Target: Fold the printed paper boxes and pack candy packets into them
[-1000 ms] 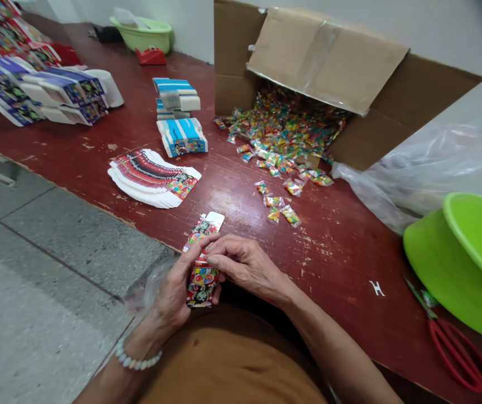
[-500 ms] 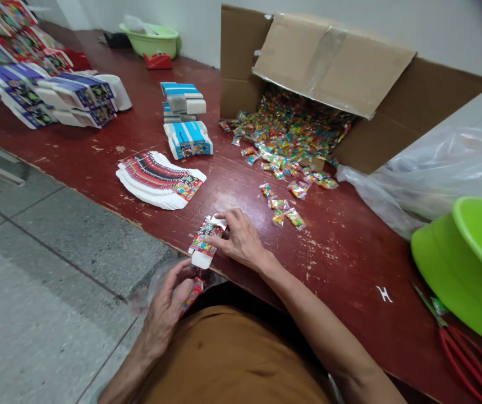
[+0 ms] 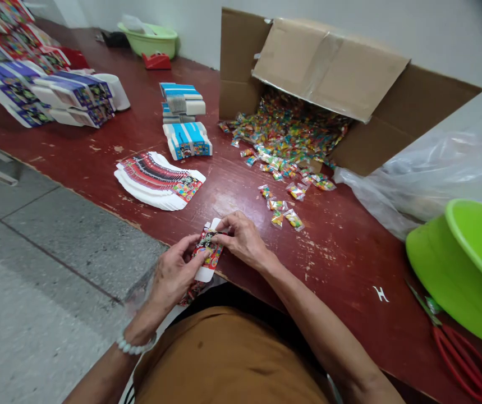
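Observation:
Both hands are closed on one small printed carton (image 3: 210, 253), red with cartoon pictures and white end flaps, at the table's front edge. My left hand (image 3: 177, 266) grips its left side, thumb across the printed face. My right hand (image 3: 243, 238) pinches its upper right part near a raised white flap. Below the left hand, more red printed packaging (image 3: 191, 293) partly shows by my lap. Beyond the hands lies a fanned stack of flat red cartons (image 3: 160, 182). Several clear-wrapped candy packets (image 3: 294, 219) lie loose to the right.
A cardboard box (image 3: 333, 73) on its side spills candy packets (image 3: 295, 126). Banded blue cartons (image 3: 188, 139) and purple cartons (image 3: 76, 95) stand at left. A green basin (image 3: 463, 269), red-handled scissors (image 3: 455, 353) and a plastic bag (image 3: 375, 202) are at right. A red tape dispenser (image 3: 156, 62) sits farther back.
My left hand has come up from below the table edge and taken hold of the carton's left side. My right hand still holds the carton, which has shifted slightly toward me.

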Available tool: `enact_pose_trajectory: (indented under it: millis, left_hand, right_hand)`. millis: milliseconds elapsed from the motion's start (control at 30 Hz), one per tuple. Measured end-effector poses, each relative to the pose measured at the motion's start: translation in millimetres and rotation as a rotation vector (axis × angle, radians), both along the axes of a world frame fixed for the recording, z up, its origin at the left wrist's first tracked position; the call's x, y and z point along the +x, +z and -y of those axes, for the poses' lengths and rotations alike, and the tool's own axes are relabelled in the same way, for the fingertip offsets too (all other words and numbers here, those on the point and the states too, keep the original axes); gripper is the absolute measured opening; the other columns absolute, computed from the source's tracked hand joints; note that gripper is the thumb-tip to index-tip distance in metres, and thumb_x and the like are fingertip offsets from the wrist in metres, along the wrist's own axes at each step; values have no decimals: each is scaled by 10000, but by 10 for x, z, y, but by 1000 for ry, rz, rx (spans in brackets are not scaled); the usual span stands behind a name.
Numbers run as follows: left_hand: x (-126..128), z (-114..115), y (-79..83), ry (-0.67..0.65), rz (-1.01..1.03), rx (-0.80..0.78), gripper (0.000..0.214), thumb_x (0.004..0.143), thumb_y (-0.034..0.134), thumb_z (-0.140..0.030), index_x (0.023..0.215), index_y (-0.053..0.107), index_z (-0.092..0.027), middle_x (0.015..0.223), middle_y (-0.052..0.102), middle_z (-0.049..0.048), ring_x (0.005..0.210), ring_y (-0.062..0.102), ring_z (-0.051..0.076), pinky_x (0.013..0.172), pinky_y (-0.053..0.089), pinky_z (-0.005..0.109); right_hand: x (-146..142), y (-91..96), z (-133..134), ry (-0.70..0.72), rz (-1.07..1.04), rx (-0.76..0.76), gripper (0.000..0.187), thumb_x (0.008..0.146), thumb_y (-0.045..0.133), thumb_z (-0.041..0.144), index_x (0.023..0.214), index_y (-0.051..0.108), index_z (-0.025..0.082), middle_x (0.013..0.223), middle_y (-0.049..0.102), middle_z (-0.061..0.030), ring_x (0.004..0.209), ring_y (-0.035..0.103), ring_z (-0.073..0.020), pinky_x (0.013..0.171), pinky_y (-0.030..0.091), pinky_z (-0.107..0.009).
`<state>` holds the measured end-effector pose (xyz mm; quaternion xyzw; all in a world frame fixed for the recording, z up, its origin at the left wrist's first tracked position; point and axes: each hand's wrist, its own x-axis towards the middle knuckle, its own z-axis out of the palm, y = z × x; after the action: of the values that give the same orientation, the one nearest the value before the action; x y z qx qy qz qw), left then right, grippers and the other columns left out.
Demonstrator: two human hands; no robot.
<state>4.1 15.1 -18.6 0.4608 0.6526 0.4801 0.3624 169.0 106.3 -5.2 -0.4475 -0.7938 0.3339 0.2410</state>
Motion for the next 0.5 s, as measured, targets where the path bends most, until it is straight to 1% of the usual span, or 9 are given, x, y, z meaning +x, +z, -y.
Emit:
enact_pose_trajectory:
  millis: [67,100,167,233,300,367,400,433,500]
  left_hand:
    - [14,-31,45,-32,265,-68,281,637,903,-332,851,786,-191,713,728,19,615,605,186,595,459,273]
    - [23,-43,71,-45,337,-85,280,618,913,-328,808,772,-179,704,731,17,601,606,174,581,466,264]
    - [42,-67,126,-67,378,-95,292,605,926,-330,776,753,-167,705,732,16,602,614,160,580,486,254]
    - [53,-96,189,-132,401,-123,303,628,920,-342,805,748,-167,735,738,21,634,639,163,606,512,255]
    - [49,-133,258,-249,466,-175,333,655,902,-357,890,756,-172,809,759,41,713,680,190,665,543,276]
    - [26,-178,328,-412,515,-253,345,684,870,-388,925,766,-164,845,770,75,752,693,219,688,552,304]
    - [11,-203,359,-493,509,-282,322,703,848,-407,888,770,-155,822,766,89,735,686,224,676,547,312]
    - [-6,-229,386,-565,480,-296,297,725,822,-424,811,766,-146,769,752,97,698,668,221,656,535,313]
    - [-34,-276,427,-675,399,-285,312,772,768,-439,673,729,-146,658,705,92,636,626,207,631,509,312]
  right_hand:
    - [41,107,5,43,41,67,136,825,817,244,849,689,204,908,637,-21,868,581,-177,762,413,-295]
    - [60,167,2,67,63,96,146,814,826,249,841,690,203,893,649,-21,845,579,-173,740,402,-290]
    - [93,281,-15,106,71,114,152,799,832,233,816,686,193,854,660,-18,779,570,-154,689,379,-272]
    - [120,360,-31,145,32,90,138,805,811,191,782,676,181,782,653,-3,701,552,-128,642,358,-256]
    - [141,396,-35,181,-33,60,133,820,781,154,761,663,176,717,634,17,645,533,-111,614,350,-247]
    - [154,397,-28,205,-126,32,134,841,752,153,760,647,176,685,615,32,628,530,-105,605,358,-241]
    - [160,393,-25,217,-183,11,138,855,738,169,764,635,178,677,605,37,625,531,-104,599,365,-237]
    - [166,389,-23,237,-240,-21,144,872,721,194,769,620,182,675,598,40,624,533,-104,592,374,-234]
    - [183,397,-31,312,-349,-113,145,906,678,241,804,586,194,708,608,41,640,556,-104,593,408,-228]
